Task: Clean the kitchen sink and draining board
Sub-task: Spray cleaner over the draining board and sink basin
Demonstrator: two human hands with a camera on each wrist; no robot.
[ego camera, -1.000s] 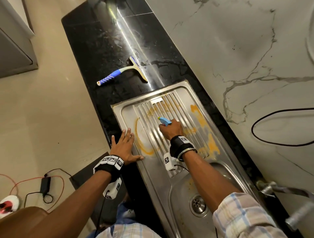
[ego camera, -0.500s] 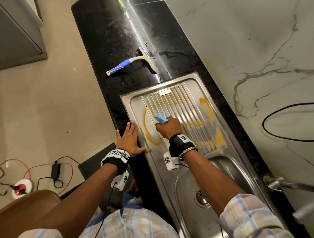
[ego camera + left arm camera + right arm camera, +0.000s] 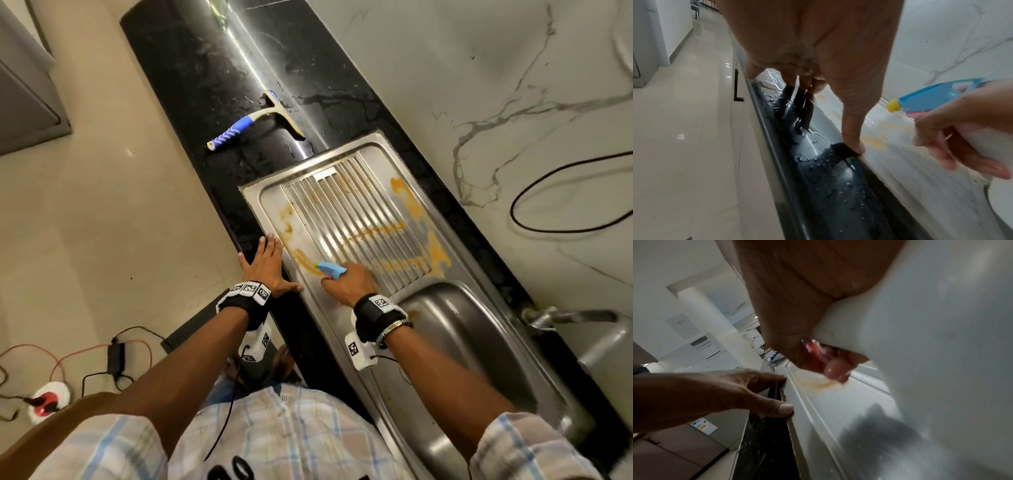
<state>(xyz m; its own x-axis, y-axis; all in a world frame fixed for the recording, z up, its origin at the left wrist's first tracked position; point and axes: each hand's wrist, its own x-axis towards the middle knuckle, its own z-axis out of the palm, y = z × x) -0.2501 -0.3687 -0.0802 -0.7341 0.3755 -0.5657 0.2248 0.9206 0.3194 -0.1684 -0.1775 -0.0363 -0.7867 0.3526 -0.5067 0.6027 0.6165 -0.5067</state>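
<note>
The steel draining board carries orange stains across its ribs and flat margins. My right hand grips a white spray bottle with a blue head over the near left part of the board. In the left wrist view the spray bottle shows a yellow nozzle, with a finger of the right hand on its pink trigger. My left hand lies flat with straight fingers on the wet black counter edge, beside the board's rim. The sink bowl lies to the right.
A squeegee with a blue and white handle lies on the black counter beyond the board. A tap juts over the sink's far side. A black cable loops on the marble wall. Cables and a charger lie on the floor.
My right hand has carried the spray bottle from the middle ribs to the near left of the board. The left hand stays flat on the counter edge.
</note>
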